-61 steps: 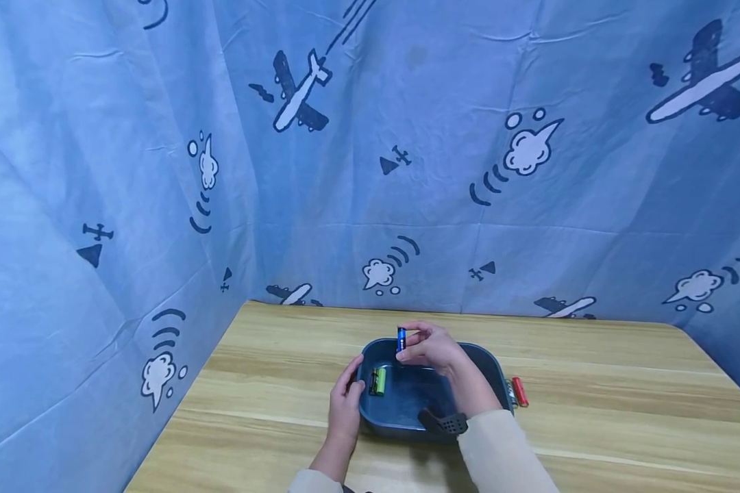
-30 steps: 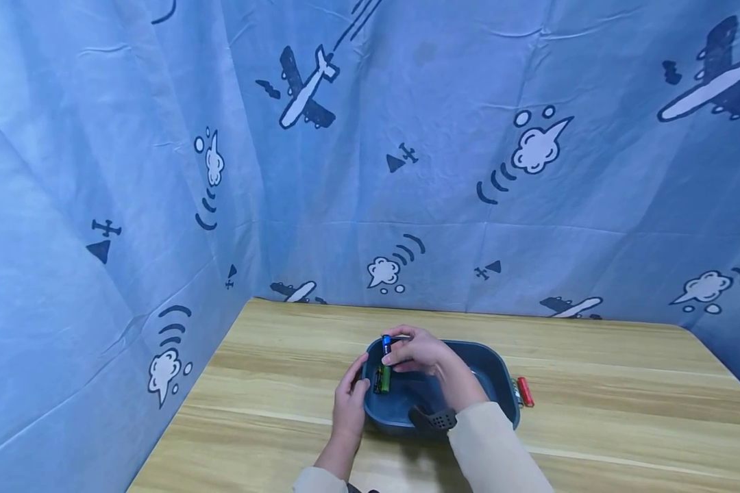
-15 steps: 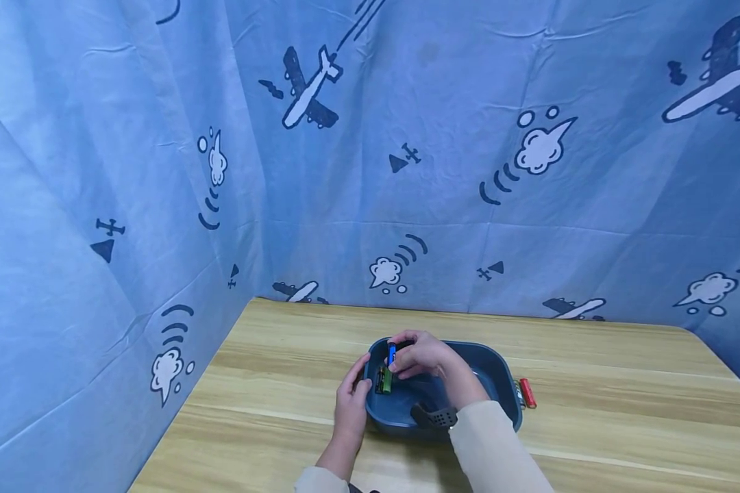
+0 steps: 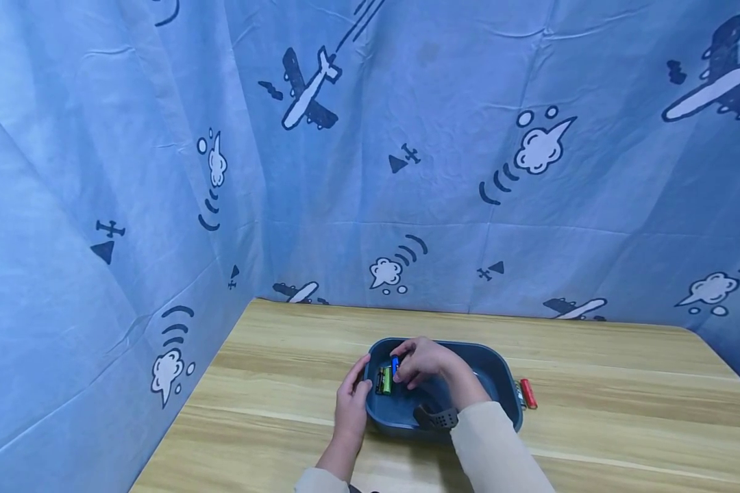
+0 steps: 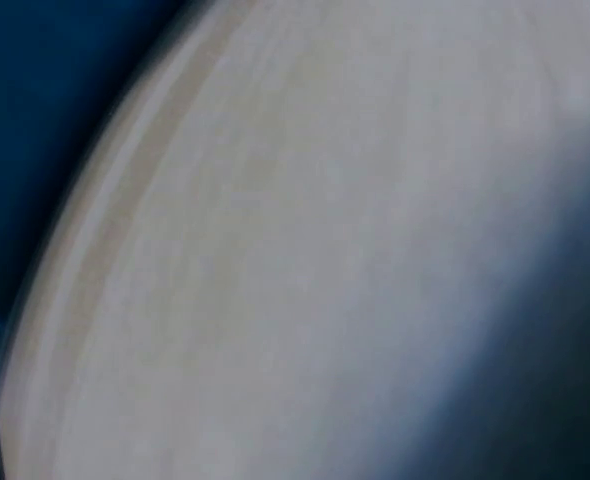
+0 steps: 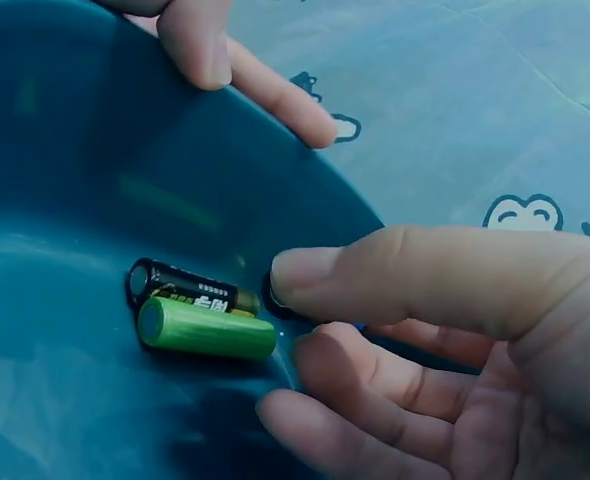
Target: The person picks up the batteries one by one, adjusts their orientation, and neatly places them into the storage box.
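The tray (image 4: 395,412) sits on the table (image 4: 623,397), nearer its left edge than its right. The left hand (image 4: 350,405) pinches the tray's left rim, thumb to one side and fingers to the other, probably to steady it. The right hand (image 4: 430,361) reaches inside, thumb and index fingertip clamped on the blue battery (image 4: 395,364); its other fingers are bent and free of it.

The blue battery is toward the tray's back left corner, just right of the green battery (image 4: 387,381); whether it touches the tray's floor cannot be told. The tip hold is likely chosen so that the fingers stay off the neighbours. The green battery and the black battery (image 4: 379,381) lie side by side near the tray's left edge, so parallel that the row looks deliberate.

Outside, just past the tray's right edge, are the red battery (image 4: 529,394) and the grey battery (image 4: 521,394), the latter partly hidden; perhaps they are kept within the right hand's reach.

Counted: one tray, five batteries, one of each colour, three inside and two out.
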### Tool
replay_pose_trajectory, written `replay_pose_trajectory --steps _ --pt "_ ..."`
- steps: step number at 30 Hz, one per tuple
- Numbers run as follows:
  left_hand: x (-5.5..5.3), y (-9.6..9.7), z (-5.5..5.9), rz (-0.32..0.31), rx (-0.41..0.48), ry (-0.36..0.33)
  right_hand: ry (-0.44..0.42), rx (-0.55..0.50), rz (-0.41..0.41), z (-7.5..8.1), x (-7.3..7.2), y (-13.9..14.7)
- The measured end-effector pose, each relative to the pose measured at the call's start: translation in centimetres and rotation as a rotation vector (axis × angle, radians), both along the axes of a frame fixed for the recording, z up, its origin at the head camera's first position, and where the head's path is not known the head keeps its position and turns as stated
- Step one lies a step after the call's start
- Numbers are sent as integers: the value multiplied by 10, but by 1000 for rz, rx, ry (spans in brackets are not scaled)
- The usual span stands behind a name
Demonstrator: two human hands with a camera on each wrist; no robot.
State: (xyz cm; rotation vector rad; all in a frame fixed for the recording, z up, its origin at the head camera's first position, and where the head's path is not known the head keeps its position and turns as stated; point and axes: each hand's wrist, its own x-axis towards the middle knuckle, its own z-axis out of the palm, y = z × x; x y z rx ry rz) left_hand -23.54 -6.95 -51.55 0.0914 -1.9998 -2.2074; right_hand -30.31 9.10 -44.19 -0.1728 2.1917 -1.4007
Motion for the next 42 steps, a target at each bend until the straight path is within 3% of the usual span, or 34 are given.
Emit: replay_pose_trajectory --steps 8,12,27,42 --pt "14 1 27 -22 2 -11 19 95 28 -6 0 -1" --pt "18 1 34 -22 -15 -11 34 147 22 -9 0 -1" --pt "18 2 34 -13 -22 -11 3 207 52 -11 -3 -2" --pt "16 2 32 -13 -31 -17 11 178 93 -19 -4 1"
